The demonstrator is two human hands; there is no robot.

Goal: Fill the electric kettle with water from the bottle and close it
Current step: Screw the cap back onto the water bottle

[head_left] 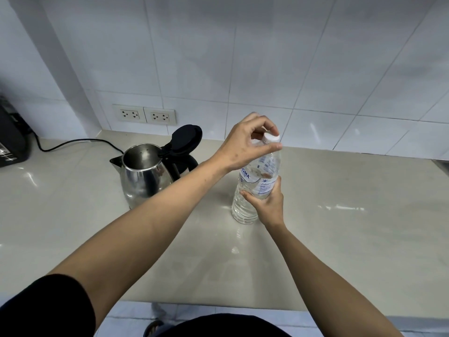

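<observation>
Two hands on bottle (257, 183), frame centre, upright on counter (352, 215), long axis vertical. Kettle (143, 176) just left of bottle, apart, lid (187, 138) flipped open, mouth clear. Open counter right of bottle. Right hand (266, 203) wraps lower body. Left hand (245, 147) fingertips pinch white cap (272, 138) from left; cap on, likely unscrewing next.

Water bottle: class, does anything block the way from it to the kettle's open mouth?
On the counter nothing stands between the water bottle and the electric kettle, whose lid is flipped up. But the white cap is on the bottle, under the left hand, while the right hand holds the body.
</observation>
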